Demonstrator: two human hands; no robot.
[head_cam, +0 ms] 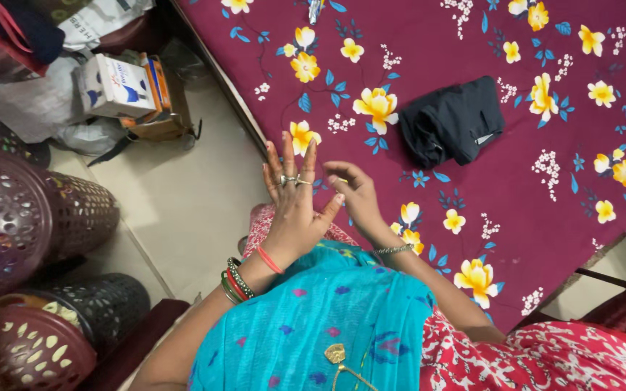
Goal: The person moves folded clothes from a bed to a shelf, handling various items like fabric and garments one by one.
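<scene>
My left hand (pixel 295 199) is raised over the edge of a bed, fingers spread and pointing up, with two rings on it and several bangles at the wrist. My right hand (pixel 356 195) sits just to its right with the fingers curled, fingertips close to the left hand's fingers, and a thin bracelet at the wrist. Neither hand holds anything. A folded black garment (pixel 452 122) lies on the maroon flowered bedsheet (pixel 472 43), well beyond my right hand. My turquoise and red clothing fills the bottom of the view.
Perforated plastic baskets, purple (pixel 16 217) and dark (pixel 67 326), stand on the pale floor at left. A white carton (pixel 114 87) and bags lie at the upper left. A dark chair (pixel 624 308) shows at the right edge.
</scene>
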